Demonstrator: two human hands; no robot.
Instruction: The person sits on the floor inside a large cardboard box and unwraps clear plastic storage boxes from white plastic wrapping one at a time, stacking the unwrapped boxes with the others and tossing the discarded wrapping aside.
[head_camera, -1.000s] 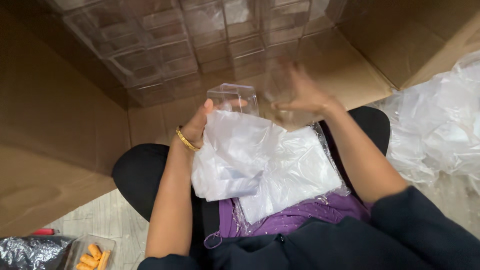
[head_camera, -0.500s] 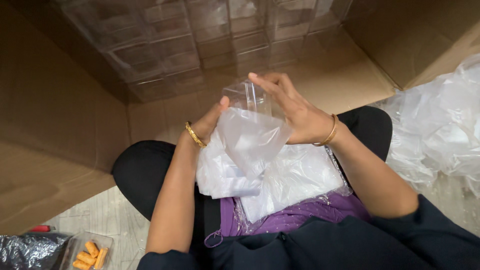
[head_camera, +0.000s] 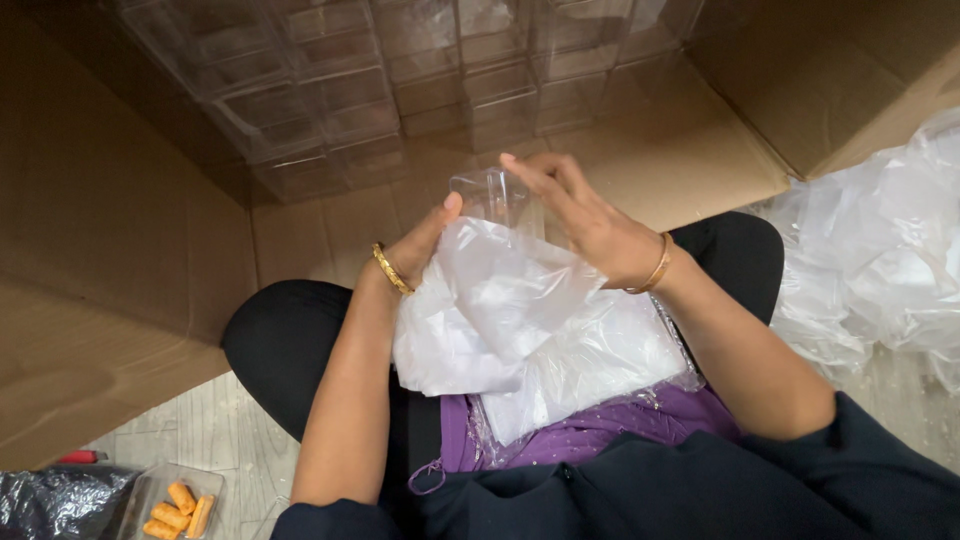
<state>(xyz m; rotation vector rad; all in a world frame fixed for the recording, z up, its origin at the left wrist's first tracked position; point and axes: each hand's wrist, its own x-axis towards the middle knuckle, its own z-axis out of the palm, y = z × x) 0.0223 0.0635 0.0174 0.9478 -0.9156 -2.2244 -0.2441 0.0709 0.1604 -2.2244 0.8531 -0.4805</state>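
Note:
My left hand (head_camera: 425, 240) grips a small clear plastic box (head_camera: 490, 195) from below, its thumb on the box's side, with a white plastic bag (head_camera: 500, 305) draped over the hand. My right hand (head_camera: 580, 215) lies across the top and front of the same box, fingers stretched over it and touching the bag. A gold bangle circles each wrist. A flat stack of white bags (head_camera: 600, 370) rests on my lap over purple cloth.
A big open cardboard carton (head_camera: 120, 260) lies in front of me with rows of clear plastic boxes (head_camera: 400, 70) stacked inside. A heap of crumpled clear bags (head_camera: 880, 250) sits at right. A tray of orange snacks (head_camera: 180, 505) stands at lower left.
My right hand came down from above the box and now lies across it. The box and bag have shifted slightly lower, toward my lap.

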